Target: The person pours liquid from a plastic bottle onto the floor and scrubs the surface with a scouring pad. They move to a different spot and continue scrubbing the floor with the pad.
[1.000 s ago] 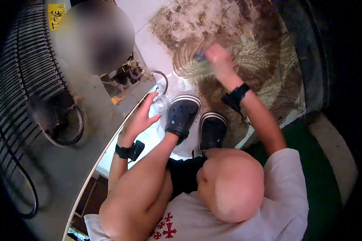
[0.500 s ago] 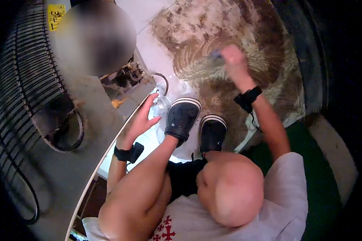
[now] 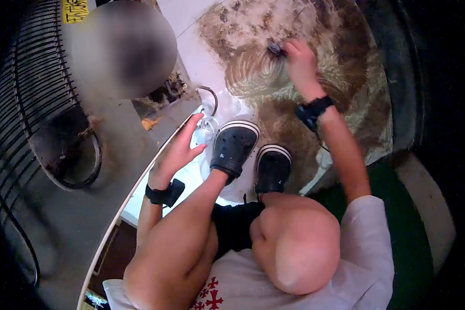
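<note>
My right hand [image 3: 302,67] is closed on a small dark scrubbing pad [image 3: 276,48], pressed low over the brown, dirt-covered patch [image 3: 346,67] of the floor. Pale curved streaks run through the wet dirt around the pad. On the other side, my left hand [image 3: 183,147] has its thumb and fingers spread apart beside the thin pale edge of a panel. A clear plastic cup [image 3: 207,128] stands right by its fingertips, close to my dark left clog [image 3: 235,147]. Both wrists wear black bands.
A wire fan guard [image 3: 41,88] lies on the grey surface at left, near a yellow label [image 3: 75,10]. A curved dark hose [image 3: 211,99] arches beside the cup. My right clog [image 3: 273,166] rests on the floor. A dark rim curves along the right, above green flooring [image 3: 398,206].
My right hand has moved up and left with the dark pad across the dirt. My left hand keeps its spread pose, and the whole view has shifted slightly.
</note>
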Tool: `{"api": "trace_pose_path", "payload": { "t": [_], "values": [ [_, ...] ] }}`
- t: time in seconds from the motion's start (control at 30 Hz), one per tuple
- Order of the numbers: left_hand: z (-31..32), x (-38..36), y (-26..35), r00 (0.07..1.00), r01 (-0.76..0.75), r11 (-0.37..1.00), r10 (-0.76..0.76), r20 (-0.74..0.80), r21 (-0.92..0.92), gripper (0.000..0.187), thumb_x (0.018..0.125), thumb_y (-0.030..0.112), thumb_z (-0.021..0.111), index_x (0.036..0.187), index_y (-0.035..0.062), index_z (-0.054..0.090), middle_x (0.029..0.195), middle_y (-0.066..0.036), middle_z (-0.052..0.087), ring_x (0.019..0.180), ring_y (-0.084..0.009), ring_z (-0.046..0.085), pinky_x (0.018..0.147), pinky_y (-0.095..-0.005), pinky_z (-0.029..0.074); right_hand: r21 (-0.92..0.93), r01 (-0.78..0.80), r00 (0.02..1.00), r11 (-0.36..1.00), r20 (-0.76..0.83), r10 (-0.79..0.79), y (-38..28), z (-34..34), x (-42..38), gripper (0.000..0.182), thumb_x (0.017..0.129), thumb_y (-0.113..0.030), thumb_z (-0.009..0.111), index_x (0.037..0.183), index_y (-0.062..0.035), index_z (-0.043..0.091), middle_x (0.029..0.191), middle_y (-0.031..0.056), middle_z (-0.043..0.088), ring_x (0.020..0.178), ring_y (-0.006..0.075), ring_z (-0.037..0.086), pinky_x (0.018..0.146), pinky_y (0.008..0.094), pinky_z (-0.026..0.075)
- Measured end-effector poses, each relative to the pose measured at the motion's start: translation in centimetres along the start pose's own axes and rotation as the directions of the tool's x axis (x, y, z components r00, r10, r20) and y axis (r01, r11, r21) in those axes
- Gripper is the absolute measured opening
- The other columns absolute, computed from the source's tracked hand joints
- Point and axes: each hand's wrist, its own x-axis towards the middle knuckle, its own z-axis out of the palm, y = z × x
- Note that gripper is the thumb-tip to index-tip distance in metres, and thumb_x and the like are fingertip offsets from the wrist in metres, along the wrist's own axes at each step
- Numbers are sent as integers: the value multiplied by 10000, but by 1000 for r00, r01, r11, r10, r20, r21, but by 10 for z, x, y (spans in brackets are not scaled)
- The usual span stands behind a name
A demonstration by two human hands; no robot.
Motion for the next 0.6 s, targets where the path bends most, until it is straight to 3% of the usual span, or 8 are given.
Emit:
{"api": "trace_pose_path", "payload": {
  "t": [0.07,0.17,0.27,0.33,0.43,0.53,0.57,0.6],
  "values": [
    [0,1,-1,999,21,999,-20,26,-44,696,740,89,720,1347,88,378,1286,-133,514,1092,-265,572,919,-362,453,93,-3,997,996,-76,11,-18,15,2,118,663,-30,575,776,-56,597,802,124,578,810,307,563,674,397,486],
    [-1,2,0,999,-13,1000,13,32,21,701,736,88,723,1346,88,379,1284,-132,515,1095,-266,570,921,-361,452,203,237,962,950,88,-259,-42,10,-45,119,676,2,545,766,-55,597,794,126,577,784,313,563,661,403,481],
    [0,4,0,999,-31,999,32,-8,9,698,730,85,726,1339,84,384,1277,-139,515,1085,-270,572,915,-367,452,100,158,985,982,53,-164,8,-8,-51,141,675,14,539,774,-54,614,813,128,594,783,317,571,673,408,483],
    [-2,3,5,1000,-18,1000,18,5,2,696,729,83,725,1335,79,383,1272,-145,515,1079,-277,571,911,-372,451,-32,13,994,999,-112,-17,52,-12,-26,162,672,13,549,797,-52,628,835,136,613,809,318,581,682,408,489],
    [-4,5,3,999,-11,997,9,33,73,695,728,83,726,1333,76,384,1275,-149,511,1080,-282,569,912,-370,451,-50,-96,969,994,-232,82,39,-6,3,171,664,17,558,802,-49,635,837,145,623,818,320,591,685,412,494],
    [-5,8,4,998,-54,995,50,47,84,703,722,69,727,1335,73,384,1298,-147,490,1092,-286,562,923,-366,449,7,120,993,993,19,-120,1,1,-27,162,666,16,560,796,-44,637,827,142,628,819,321,598,687,415,497],
    [-4,8,5,997,-64,995,60,54,81,704,721,66,727,1336,72,385,1303,-147,485,1096,-287,559,926,-366,449,66,217,976,974,20,-219,-7,-8,-38,155,667,6,564,794,-42,638,827,138,629,811,321,599,692,416,500],
    [-3,7,6,997,-63,996,60,55,63,704,721,64,727,1335,68,385,1302,-146,485,1100,-288,557,927,-367,449,73,184,983,980,12,-185,6,-12,-43,157,661,5,570,793,-44,639,830,139,629,815,322,597,702,413,499]
  ]
}}
